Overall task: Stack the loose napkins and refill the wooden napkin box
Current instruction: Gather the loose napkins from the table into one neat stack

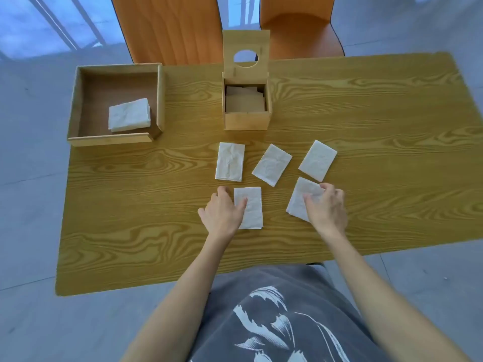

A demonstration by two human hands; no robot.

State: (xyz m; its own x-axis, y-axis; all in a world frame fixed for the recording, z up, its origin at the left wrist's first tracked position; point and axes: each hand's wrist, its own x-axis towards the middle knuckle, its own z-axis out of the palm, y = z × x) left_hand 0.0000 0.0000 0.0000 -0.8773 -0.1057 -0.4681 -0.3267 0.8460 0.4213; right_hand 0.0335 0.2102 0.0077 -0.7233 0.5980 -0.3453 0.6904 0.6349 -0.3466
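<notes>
Several loose white folded napkins lie on the wooden table (130, 231). My left hand (222, 214) rests on the left edge of the near napkin (251, 212), fingers spread over it. My right hand (326, 207) presses on the near right napkin (298, 199), fingers curled at its far edge. Farther back lie three more: a left napkin (230, 162), a middle napkin (271, 164) and a right napkin (317, 160). The wooden napkin box (247, 121) stands behind them, its lid (245, 48) with a round hole raised upright, napkins showing inside.
A shallow wooden tray (78, 105) at the back left holds a small stack of napkins (129, 114). Two orange chairs (170, 27) stand beyond the table's far edge. My grey printed shirt fills the bottom of the view.
</notes>
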